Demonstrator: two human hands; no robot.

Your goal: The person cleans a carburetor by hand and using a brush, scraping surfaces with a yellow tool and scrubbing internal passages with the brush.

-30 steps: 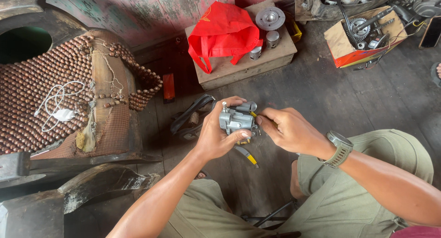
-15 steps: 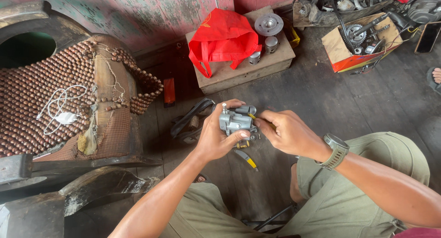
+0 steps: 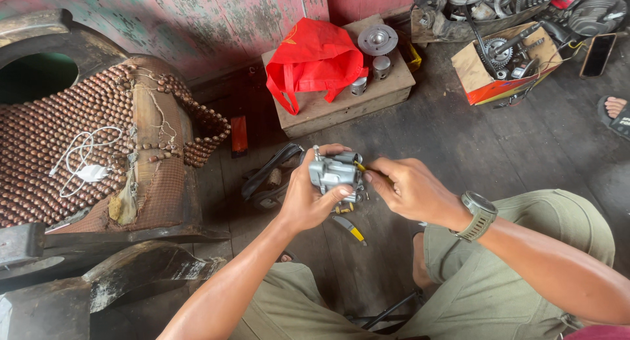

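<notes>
Both hands were closed on a small grey metal carburettor (image 3: 335,172), held above the dark plank floor (image 3: 459,143): left hand (image 3: 308,199) gripped its body, stubby pipe pointing up; right hand (image 3: 410,192) pinched a yellow-handled tool (image 3: 360,167) against its side.

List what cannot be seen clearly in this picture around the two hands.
Head view:
- Metal part: its near side is hidden by the left hand.
- Yellow-handled tool: its tip is hidden behind the part, its handle inside the right hand.
- Small parts in the cardboard box: too small to tell.
</notes>
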